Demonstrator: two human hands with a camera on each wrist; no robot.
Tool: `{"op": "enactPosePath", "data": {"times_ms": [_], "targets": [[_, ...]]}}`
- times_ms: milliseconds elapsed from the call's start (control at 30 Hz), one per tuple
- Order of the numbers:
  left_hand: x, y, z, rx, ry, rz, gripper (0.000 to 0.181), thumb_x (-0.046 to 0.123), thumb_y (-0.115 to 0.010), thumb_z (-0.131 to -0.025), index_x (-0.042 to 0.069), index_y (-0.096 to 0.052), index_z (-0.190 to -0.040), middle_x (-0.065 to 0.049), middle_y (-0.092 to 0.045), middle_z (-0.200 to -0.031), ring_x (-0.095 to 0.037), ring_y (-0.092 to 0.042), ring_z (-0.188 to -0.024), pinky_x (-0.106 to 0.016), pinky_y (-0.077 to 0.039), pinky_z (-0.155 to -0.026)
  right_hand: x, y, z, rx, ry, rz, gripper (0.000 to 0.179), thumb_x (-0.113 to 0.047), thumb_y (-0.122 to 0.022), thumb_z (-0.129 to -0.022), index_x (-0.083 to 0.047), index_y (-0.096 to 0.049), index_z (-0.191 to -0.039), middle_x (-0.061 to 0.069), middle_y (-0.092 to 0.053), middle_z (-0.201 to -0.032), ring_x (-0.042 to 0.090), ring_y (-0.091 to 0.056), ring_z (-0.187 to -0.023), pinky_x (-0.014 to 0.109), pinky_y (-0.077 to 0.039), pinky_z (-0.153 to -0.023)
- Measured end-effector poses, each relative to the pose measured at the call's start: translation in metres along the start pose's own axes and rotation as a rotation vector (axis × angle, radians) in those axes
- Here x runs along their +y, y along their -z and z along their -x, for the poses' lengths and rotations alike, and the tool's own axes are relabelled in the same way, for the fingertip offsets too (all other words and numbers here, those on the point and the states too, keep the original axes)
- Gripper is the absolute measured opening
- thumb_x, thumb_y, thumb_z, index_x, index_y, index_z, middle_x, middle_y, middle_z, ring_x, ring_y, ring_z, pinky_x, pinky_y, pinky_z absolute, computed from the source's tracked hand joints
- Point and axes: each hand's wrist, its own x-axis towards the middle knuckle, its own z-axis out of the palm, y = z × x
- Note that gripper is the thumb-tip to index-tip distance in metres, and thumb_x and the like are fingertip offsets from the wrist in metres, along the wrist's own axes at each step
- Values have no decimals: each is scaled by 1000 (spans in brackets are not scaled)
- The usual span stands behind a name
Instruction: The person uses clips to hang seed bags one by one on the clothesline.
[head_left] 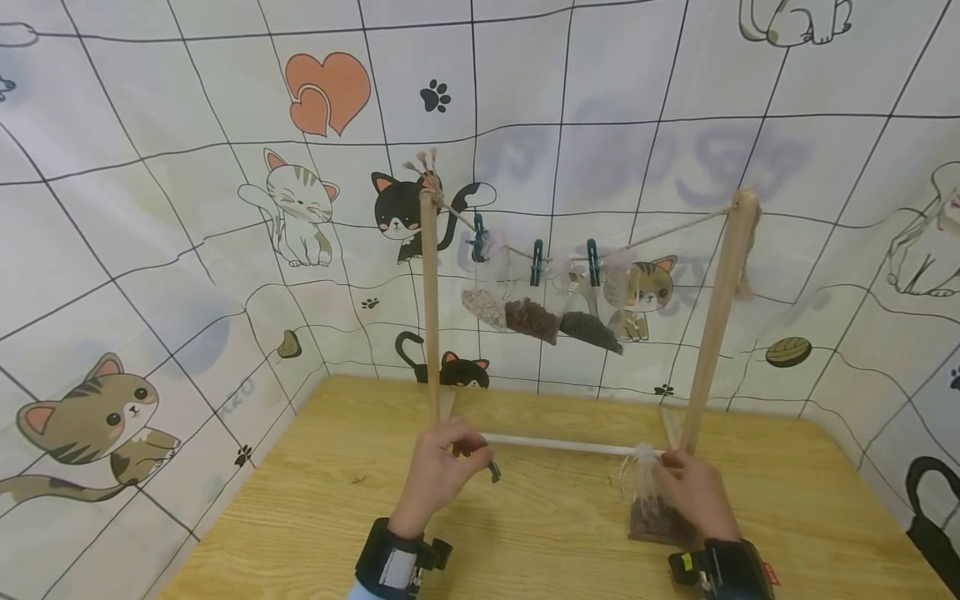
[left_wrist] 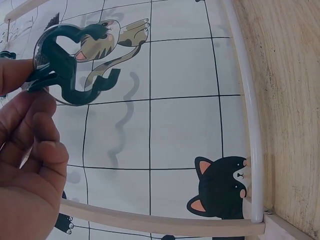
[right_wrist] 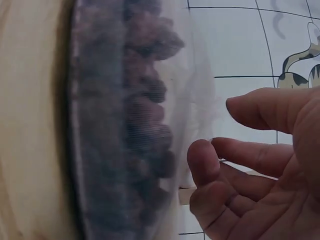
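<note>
My left hand (head_left: 446, 462) pinches a dark green plastic clothespin (left_wrist: 65, 70) by its handles, between thumb and fingers. Its curved jaws face away from the hand. A sheer drawstring bag (head_left: 645, 500) of dark reddish-brown lumps stands on the table, its gathered top upward. Beside its upper part is my right hand (head_left: 697, 492). The right wrist view shows thumb and index finger apart, with the fingertips (right_wrist: 204, 162) at the side of the mesh bag; whether they touch it I cannot tell.
Beyond the hands stands a wooden frame with a left post (head_left: 430, 308), a right post (head_left: 723, 317) and a white crossbar (head_left: 562, 444). Several sheer bags, including one of brown lumps (head_left: 532, 320), hang by green clothespins (head_left: 537, 262) from a sagging rope (head_left: 675, 231). All this is on a wooden table (head_left: 315, 500).
</note>
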Motion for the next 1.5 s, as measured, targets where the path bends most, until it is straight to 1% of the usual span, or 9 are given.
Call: {"op": "enactPosePath", "data": {"times_ms": [267,433,600,767,967,1067,1233,1400,1500], "targets": [[-28,-10,4,17,-34,-25,16,8,-73,-74,20,-63,-69,9,-56,-67,-5,-45,-59,-25,-42,-52,1,1,0,-31,-24,16,44,-33,-52,-92,4,-58,-115,24,-63,-108,35,-61,-95,42,-49,-74],[-31,-12,4,19,-64,-5,12,20,-70,-80,22,-63,-71,12,-54,-67,-4,-45,-58,-24,-41,-51,-1,7,3,-65,-67,-11,51,-38,-52,-92,4,-54,-121,24,-63,-107,30,-62,-91,38,-50,-70],[-30,-14,4,20,-108,8,13,11,-71,-77,19,-63,-71,8,-56,-66,-3,-45,-57,-22,-40,-50,-5,19,6,-92,-66,4,61,-47,-52,-90,4,-53,-123,24,-61,-110,32,-59,-95,42,-49,-74],[-19,-18,4,33,-131,-4,15,3,-71,-74,15,-62,-71,1,-58,-65,-8,-45,-56,-27,-40,-47,-15,33,13,-113,-27,26,57,-48,-55,-88,1,-59,-116,24,-62,-111,33,-60,-96,44,-49,-75],[14,-20,-1,53,-191,26,16,-4,-68,-72,9,-59,-70,-6,-56,-63,-21,-46,-54,-34,-40,-45,-34,49,23,-137,-6,-11,29,-36,-61,-87,-9,-66,-96,5,-64,-88,16,-54,-78,32,-45,-64],[19,-24,-4,52,-223,26,15,0,-68,-75,12,-60,-72,-3,-56,-65,-14,-46,-56,-29,-41,-48,-45,56,28,-139,-3,-43,25,-35,-62,-86,-10,-65,-92,2,-60,-83,14,-50,-71,30,-42,-60],[33,-30,-25,18,-319,17,8,11,-66,-82,17,-63,-79,4,-60,-71,-4,-47,-64,-22,-43,-55,-63,71,29,-32,61,-47,25,-37,-60,-88,-12,-63,-89,2,-60,-79,11,-53,-65,28,-44,-56],[67,-32,-67,4,-455,40,7,11,-65,-83,14,-64,-77,3,-58,-68,-7,-46,-62,-20,-41,-55,-82,91,21,152,183,-28,23,-36,-59,-89,-13,-62,-87,2,-58,-72,7,-51,-57,27,-41,-49],[85,-34,-95,-3,-488,54,9,13,-65,-84,12,-65,-75,2,-57,-68,-6,-45,-63,-18,-40,-56,-94,104,15,256,255,-32,20,-33,-60,-89,-13,-63,-86,3,-59,-68,7,-51,-54,27,-39,-45]]}}
